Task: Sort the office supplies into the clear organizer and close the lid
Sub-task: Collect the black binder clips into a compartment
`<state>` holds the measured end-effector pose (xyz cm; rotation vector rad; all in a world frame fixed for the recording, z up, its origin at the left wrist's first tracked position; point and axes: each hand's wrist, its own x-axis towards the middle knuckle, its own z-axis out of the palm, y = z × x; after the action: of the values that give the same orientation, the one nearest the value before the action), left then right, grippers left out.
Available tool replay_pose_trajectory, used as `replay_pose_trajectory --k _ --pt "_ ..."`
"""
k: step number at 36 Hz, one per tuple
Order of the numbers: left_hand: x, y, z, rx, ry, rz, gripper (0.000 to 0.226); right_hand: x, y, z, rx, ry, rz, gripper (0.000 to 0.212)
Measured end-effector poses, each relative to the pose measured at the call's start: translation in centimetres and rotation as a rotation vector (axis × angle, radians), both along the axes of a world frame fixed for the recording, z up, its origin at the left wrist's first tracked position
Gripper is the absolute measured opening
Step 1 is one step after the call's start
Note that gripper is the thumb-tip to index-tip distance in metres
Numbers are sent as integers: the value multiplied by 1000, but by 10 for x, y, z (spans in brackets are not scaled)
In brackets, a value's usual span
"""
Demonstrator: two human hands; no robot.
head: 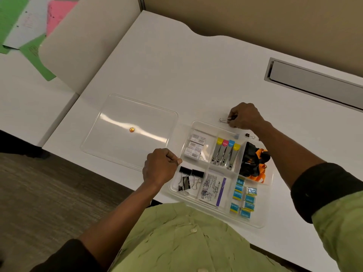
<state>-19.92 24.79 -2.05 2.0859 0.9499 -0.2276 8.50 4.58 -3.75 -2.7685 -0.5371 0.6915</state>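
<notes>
The clear organizer (pixel 261 224) sits at the desk's near edge. It holds black binder clips (pixel 189 178), white boxes (pixel 195 149), staple removers with coloured caps (pixel 225 155), a card (pixel 213 188), several blue packets (pixel 244 199) and a black and orange lanyard (pixel 254 162). Its clear lid (pixel 110 122) lies flat to the left, with a small orange sticker (pixel 132 129) on it. My right hand (pixel 244 116) pinches a small binder clip (pixel 225 120) on the desk just beyond the organizer. Another small binder clip (pixel 249 136) lies by the organizer's far rim. My left hand (pixel 161 166) is curled at the organizer's left corner; whether it holds anything is hidden.
A grey cable slot (pixel 314 81) runs along the back right of the white desk (pixel 196 75). A beige divider panel (pixel 86 36) stands at the left, with green and pink papers (pixel 29 30) on the neighbouring desk behind it.
</notes>
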Motion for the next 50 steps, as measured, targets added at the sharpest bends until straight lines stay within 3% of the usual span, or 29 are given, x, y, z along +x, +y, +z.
replay_pose_trajectory --k 7,14,17,20,26,32,38,40,43,50 --pt "0 0 -2 -11 -9 0 15 -16 -9 -1 109 -136 -172 20" --pt "-1 -1 -2 -20 -21 23 16 -57 -5 37 360 -297 -230 18" --pt "-1 0 -2 -32 -24 28 17 -92 -1 73 531 -225 -254 13" --pt "-2 1 -3 -51 -25 48 18 -138 6 96 623 -16 -224 11" --pt "-3 3 -7 -108 -36 89 20 -210 31 75 405 194 -21 13" --pt "-1 5 -8 -125 -36 77 20 -235 39 60 243 123 111 27" --pt "0 7 -9 -157 -28 74 19 -164 6 88 357 -59 -148 20" --pt "0 8 -10 -148 -27 68 19 -121 -14 78 353 -151 -237 26" --pt "-1 8 -11 -147 -30 64 19 -63 -41 55 244 -126 -320 44" --pt "-3 8 -11 -152 -35 91 22 -7 -72 7 33 -2 -99 83"
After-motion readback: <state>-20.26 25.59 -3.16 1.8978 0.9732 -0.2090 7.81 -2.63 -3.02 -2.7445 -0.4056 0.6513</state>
